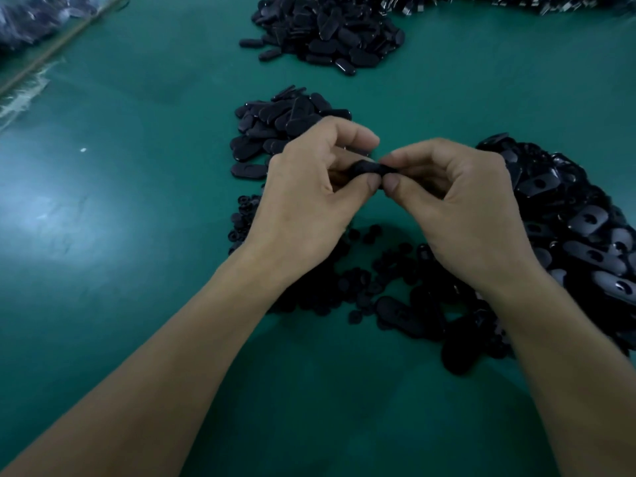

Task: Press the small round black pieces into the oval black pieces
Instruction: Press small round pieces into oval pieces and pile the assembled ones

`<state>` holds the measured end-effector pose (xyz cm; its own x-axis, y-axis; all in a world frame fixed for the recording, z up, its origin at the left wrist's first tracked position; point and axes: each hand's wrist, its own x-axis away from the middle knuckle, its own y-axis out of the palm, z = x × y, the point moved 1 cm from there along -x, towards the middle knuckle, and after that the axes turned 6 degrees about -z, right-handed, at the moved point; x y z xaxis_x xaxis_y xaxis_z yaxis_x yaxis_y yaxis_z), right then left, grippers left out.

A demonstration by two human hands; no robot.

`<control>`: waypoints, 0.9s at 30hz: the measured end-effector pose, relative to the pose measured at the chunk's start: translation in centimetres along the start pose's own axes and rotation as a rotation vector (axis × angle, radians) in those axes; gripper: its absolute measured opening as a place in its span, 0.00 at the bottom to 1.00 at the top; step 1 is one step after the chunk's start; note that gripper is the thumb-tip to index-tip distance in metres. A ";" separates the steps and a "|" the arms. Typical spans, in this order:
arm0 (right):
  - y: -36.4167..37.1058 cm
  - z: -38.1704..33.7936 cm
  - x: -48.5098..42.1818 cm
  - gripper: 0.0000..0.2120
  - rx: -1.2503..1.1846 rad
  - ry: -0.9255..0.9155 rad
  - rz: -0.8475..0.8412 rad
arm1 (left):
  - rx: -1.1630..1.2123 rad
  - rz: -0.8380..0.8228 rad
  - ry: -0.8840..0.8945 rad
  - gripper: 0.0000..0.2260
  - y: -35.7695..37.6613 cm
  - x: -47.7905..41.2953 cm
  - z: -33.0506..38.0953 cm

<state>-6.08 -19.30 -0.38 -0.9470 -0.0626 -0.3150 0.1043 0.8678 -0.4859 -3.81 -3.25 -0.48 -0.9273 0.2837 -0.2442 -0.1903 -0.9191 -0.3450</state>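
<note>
The left hand (303,201) and right hand (461,208) together pinch one oval black piece (370,166), apparently mid-press; next, a firm squeeze, then another small round black piece (344,280) from six o'clock.

held oval piece (370,168) mostly hidden by fingers, right pile (568,215) cropped

The oval black pieces (585,215) are seen as glossy moulded plastic, the small round black pieces (354,277) as matt. The green tabletop (120,235) is smooth and softly sheened; clear film (20,98) is crinkled and shiny
</note>
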 end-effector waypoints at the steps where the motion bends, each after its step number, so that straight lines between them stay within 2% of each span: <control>1: 0.0 0.0 0.0 0.09 -0.042 0.009 -0.008 | 0.032 0.008 -0.010 0.14 -0.1 0.0 0.0; 8: -0.1 0.0 0.0 0.08 -0.148 0.055 -0.012 | 0.197 0.025 -0.059 0.11 -0.5 -0.2 -0.1; 18: -0.4 0.2 0.1 0.08 -0.118 0.087 -0.034 | 0.156 0.009 -0.069 0.11 -0.5 -0.1 0.0; 27: -0.2 0.0 0.2 0.06 -0.137 0.112 0.018 | 0.104 0.017 -0.055 0.10 -0.7 -0.1 0.3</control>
<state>-6.27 -19.52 -0.36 -0.9741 0.0021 -0.2260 0.0862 0.9278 -0.3630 -3.67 -2.74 0.03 -0.9464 0.2548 -0.1985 -0.2039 -0.9479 -0.2447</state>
